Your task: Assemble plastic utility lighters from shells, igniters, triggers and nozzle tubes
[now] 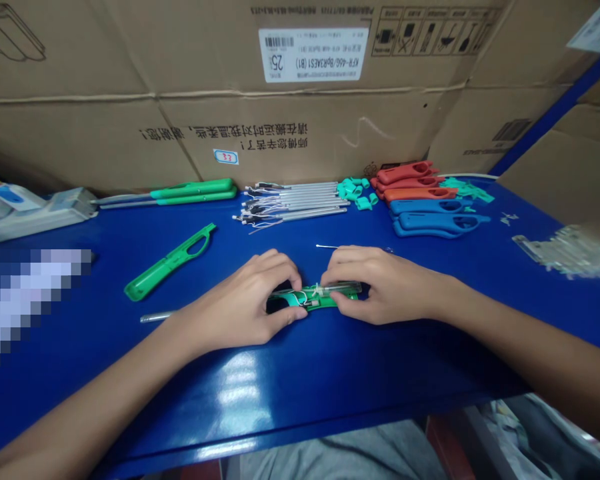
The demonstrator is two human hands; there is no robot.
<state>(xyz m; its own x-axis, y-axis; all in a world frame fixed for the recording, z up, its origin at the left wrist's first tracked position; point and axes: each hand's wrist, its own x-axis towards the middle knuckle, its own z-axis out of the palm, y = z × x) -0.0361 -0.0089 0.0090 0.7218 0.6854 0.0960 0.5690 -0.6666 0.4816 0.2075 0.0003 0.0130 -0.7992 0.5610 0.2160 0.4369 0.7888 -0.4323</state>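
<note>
In front of me lies a green lighter shell half (325,303), open side up, with thin wires and a teal piece inside. My left hand (260,297) grips its left part between thumb and fingers. A metal tube (155,317) sticks out to the left beyond my left forearm. My right hand (380,283) pinches a clear fuel tank (349,288) at the right part of the shell; the fingers partly cover it. Another green shell half (170,263) rests apart, to the left of my hands.
Behind my hands are metal tubes with wires (305,200), teal pieces (355,190), red shells (405,175) and blue shells (430,223). Clear tanks (575,252) are piled at right. Green lighters (195,191) and a power strip (55,212) are at left. A cardboard box (130,60) walls the back.
</note>
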